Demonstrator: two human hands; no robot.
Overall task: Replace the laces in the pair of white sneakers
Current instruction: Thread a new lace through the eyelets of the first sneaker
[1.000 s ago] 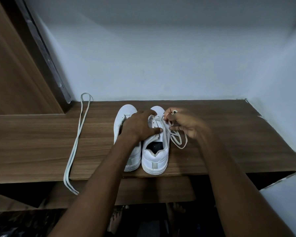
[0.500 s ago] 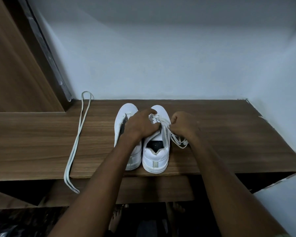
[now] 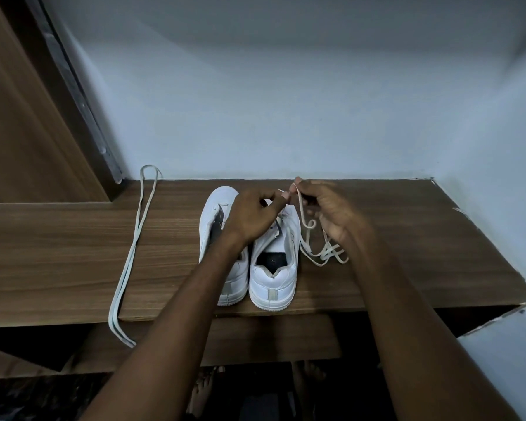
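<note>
Two white sneakers are sitting side by side on a wooden shelf [image 3: 407, 238] that is running left to right against a pale wall [image 3: 286, 101], their heels facing the near edge and their toes pointing to the far wall. A brown wooden panel [image 3: 19, 132] is standing at the far left.

The left sneaker [image 3: 222, 208] is lying partly under the left forearm, its tongue area open and dark. The right sneaker [image 3: 275, 268] is touching it on the right, its dark insole showing at the heel opening.

A loose lace [image 3: 132, 253] is lying well to the left of the shoes, doubled over, with its loop resting at the far wall and its two ends hanging off the near edge of the shelf.

The left hand [image 3: 252, 217] is hovering over the far part of both sneakers, its fingers curled, thumb and forefinger pinching something small at the tips; it seems to be the lace end, though that is hard to tell.

The right hand [image 3: 328, 211] is hanging just right of the right sneaker's toe, fingers curled and pinching a cream lace [image 3: 319, 250] near its top. That lace is running down from the fingertips, curling into a small loop beside the palm, and spreading in loose loops on the shelf just right of the right sneaker, below the hand.
</note>
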